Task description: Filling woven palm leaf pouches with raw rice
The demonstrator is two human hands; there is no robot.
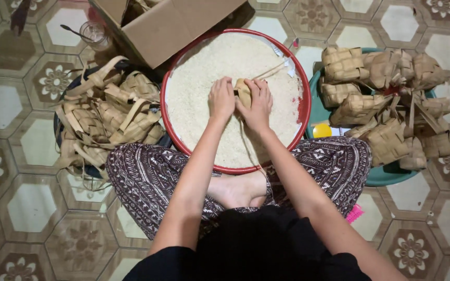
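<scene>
A wide red basin [304,106] full of white rice [199,88] sits on the floor in front of my crossed legs. Over the rice, my left hand [221,99] and my right hand [257,106] both grip one small woven leaf pouch [243,91]. Loose leaf strips run from the pouch up and to the right across the rice. My fingers hide most of the pouch.
A dark tray [58,125] on the left holds a pile of woven leaf pouches [110,114]. A teal basin [391,174] on the right holds several more pouches [386,93]. A cardboard box [173,26] and a glass [95,34] stand behind, on patterned floor tiles.
</scene>
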